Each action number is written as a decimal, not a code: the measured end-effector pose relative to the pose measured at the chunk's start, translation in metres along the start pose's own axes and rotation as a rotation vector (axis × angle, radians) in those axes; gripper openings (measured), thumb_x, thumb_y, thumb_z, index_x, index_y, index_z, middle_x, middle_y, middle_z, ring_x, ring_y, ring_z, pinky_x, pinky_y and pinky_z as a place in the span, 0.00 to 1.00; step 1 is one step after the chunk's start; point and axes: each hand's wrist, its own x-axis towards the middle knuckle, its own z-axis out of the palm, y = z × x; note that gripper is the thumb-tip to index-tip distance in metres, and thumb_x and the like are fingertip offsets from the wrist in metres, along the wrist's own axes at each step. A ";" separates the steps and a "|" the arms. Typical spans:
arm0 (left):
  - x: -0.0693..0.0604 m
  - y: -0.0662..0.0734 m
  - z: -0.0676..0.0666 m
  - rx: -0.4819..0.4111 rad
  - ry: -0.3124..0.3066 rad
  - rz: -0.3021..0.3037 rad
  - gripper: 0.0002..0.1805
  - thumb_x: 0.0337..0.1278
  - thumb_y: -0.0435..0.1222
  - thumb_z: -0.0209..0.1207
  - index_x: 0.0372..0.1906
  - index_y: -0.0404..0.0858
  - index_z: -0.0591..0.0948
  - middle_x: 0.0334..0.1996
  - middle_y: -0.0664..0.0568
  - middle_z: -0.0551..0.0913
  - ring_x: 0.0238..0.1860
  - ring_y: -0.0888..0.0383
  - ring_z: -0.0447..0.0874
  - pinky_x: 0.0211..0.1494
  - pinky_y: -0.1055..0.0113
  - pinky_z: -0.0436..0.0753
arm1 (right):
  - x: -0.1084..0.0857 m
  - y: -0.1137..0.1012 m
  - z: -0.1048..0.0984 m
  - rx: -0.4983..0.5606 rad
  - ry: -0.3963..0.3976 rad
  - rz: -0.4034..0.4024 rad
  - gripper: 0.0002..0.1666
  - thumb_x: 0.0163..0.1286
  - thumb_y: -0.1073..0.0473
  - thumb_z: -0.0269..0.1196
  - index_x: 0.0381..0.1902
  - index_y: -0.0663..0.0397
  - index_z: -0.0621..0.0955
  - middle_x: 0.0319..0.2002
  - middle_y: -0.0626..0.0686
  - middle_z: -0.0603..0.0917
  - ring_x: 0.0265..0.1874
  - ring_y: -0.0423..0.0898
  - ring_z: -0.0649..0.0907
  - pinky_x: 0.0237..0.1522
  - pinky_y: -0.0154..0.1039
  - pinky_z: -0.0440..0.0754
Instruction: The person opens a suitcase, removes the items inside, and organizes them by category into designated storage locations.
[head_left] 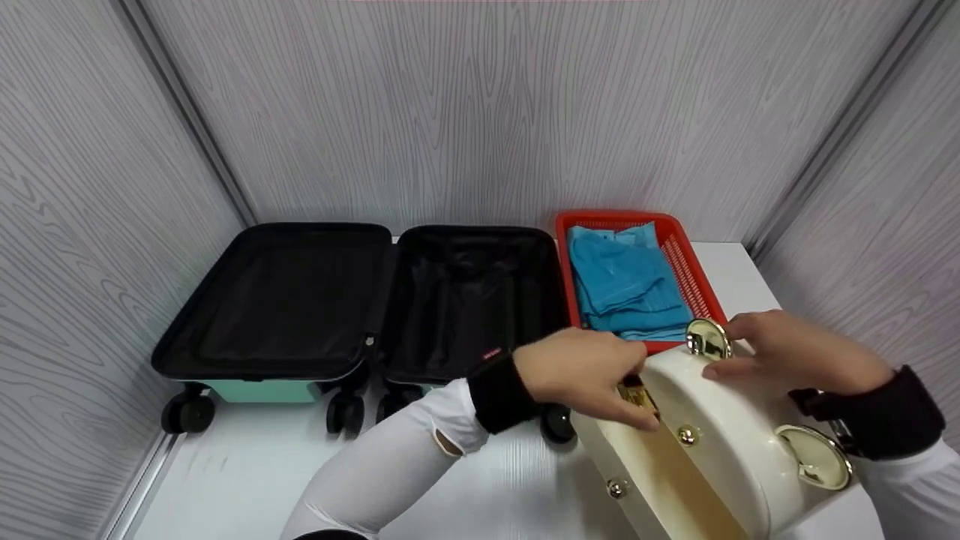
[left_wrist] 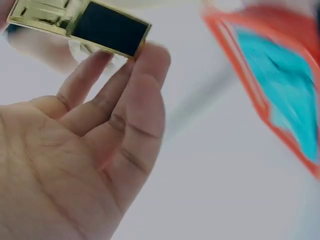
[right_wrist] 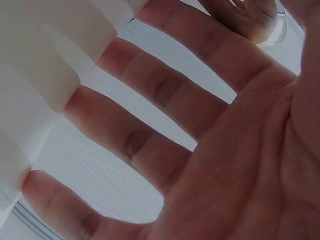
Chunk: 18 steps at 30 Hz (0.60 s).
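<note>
My left hand (head_left: 589,371) pinches a small gold-framed case (head_left: 637,397) between thumb and fingers, above an open drawer of a cream storage box (head_left: 712,397). In the left wrist view the case has a dark rectangular panel (left_wrist: 110,27) beside a moulded gold part. The box has gold round knobs, one knob (head_left: 616,488) on the lower drawer, and shiny gold-rimmed fittings (head_left: 814,457) on its curved top. My right hand (head_left: 799,352) rests on the box beside another such fitting. Its fingers (right_wrist: 135,135) are spread and nearly straight, with their tips against the cream surface.
An open suitcase, black inside with a mint shell (head_left: 262,391) and black wheels, lies to the left. Behind the box stands a red basket (head_left: 694,270) with folded blue cloths (head_left: 626,277). Grey wood-grain panels (head_left: 480,112) enclose the white tabletop (head_left: 247,465).
</note>
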 end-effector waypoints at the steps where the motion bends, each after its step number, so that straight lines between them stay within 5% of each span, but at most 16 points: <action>1: 0.001 0.009 0.004 0.016 -0.025 0.016 0.31 0.65 0.72 0.62 0.52 0.51 0.78 0.37 0.65 0.79 0.40 0.66 0.80 0.37 0.68 0.78 | 0.000 0.000 0.000 0.003 0.000 0.003 0.16 0.66 0.50 0.79 0.30 0.48 0.82 0.27 0.39 0.80 0.26 0.32 0.73 0.30 0.34 0.74; 7: 0.020 0.035 0.036 0.115 -0.134 0.051 0.30 0.64 0.75 0.60 0.45 0.54 0.79 0.33 0.66 0.79 0.37 0.67 0.80 0.38 0.68 0.79 | 0.001 0.003 0.002 -0.003 0.019 -0.025 0.16 0.65 0.51 0.79 0.29 0.46 0.81 0.27 0.39 0.79 0.26 0.31 0.72 0.29 0.33 0.74; 13: 0.034 0.040 0.066 0.201 -0.123 0.058 0.28 0.62 0.74 0.62 0.33 0.54 0.82 0.27 0.67 0.82 0.32 0.66 0.82 0.38 0.68 0.81 | 0.003 0.000 0.003 -0.012 0.023 -0.011 0.16 0.65 0.49 0.79 0.28 0.44 0.81 0.28 0.38 0.79 0.26 0.31 0.72 0.30 0.34 0.73; 18: 0.042 0.043 0.081 0.234 -0.135 0.011 0.28 0.60 0.74 0.64 0.34 0.55 0.86 0.31 0.67 0.87 0.33 0.65 0.85 0.39 0.66 0.85 | 0.002 0.000 0.002 -0.017 0.022 0.007 0.18 0.65 0.49 0.79 0.27 0.45 0.80 0.26 0.38 0.77 0.24 0.32 0.72 0.29 0.34 0.72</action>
